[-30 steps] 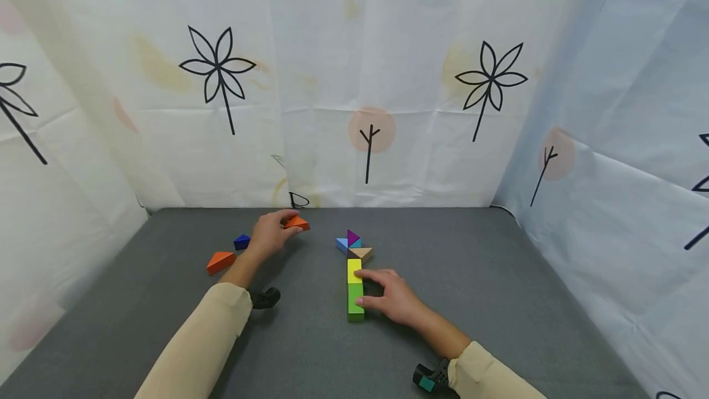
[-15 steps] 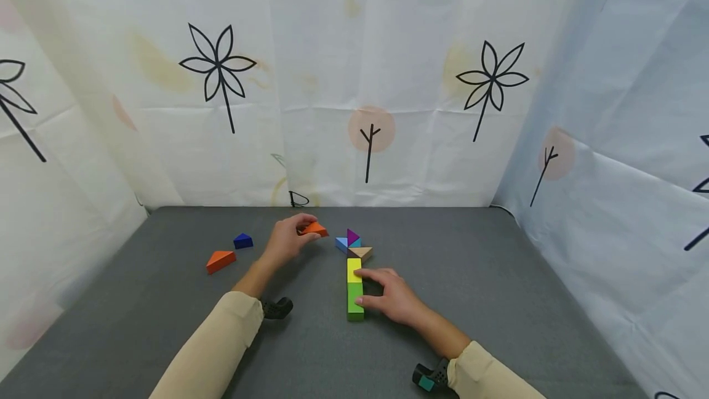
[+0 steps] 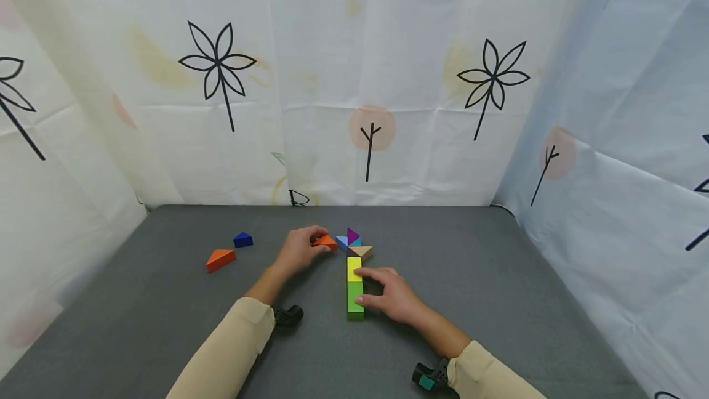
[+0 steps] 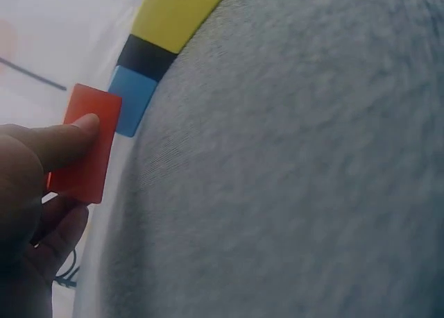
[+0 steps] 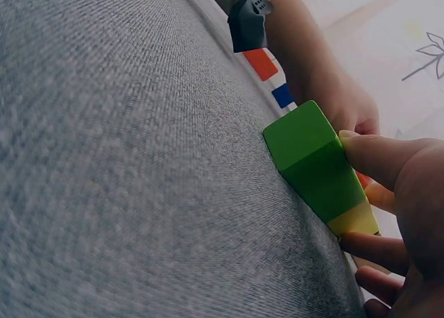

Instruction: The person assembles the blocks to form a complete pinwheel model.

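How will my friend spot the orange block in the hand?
On the grey table, find the row whose near end is a green block. Left of its far end, the left hand pinches an orange block. Unlike the orange one lying farther left, this block is held.

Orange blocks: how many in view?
2. One orange block is held in the left hand; the other orange block lies on the gray surface, near the dark blue block. Hands could hide others.

Orange wedge (image 3: 327, 242) in left hand (image 3: 300, 250)
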Tool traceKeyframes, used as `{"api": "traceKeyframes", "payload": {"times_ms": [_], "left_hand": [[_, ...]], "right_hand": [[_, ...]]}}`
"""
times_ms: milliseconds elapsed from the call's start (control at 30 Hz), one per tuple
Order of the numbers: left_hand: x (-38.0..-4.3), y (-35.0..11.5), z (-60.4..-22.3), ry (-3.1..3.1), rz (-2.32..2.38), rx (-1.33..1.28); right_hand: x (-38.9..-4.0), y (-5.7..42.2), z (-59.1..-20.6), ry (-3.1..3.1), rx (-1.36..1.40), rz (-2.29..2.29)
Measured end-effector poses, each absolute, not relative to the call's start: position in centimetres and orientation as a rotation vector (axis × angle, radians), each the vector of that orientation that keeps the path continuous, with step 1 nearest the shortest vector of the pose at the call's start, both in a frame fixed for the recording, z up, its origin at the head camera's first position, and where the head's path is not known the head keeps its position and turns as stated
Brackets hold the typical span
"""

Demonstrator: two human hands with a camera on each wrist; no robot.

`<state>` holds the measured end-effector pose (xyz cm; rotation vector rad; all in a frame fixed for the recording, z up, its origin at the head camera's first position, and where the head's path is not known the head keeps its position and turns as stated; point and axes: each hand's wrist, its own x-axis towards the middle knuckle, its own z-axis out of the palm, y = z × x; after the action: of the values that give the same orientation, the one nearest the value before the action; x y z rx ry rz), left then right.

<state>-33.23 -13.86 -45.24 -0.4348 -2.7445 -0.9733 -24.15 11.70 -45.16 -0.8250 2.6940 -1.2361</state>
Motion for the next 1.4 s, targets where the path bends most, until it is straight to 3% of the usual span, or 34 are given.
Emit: {"api": "traceKeyframes", "payload": {"times_ms": [533,1400], "left_hand": [[-32.7,-11.9,-45.7,-2.812,-0.805,-0.397],[-32.8,-11.1,-45.7,-2.778,-0.911,-0.389]], "right_hand": [[-24.4,11.7,-45.6,2.694,-0.847,-1.270],[-24.4,11.7,-45.6,2.695,-0.835,-1.269]]}}
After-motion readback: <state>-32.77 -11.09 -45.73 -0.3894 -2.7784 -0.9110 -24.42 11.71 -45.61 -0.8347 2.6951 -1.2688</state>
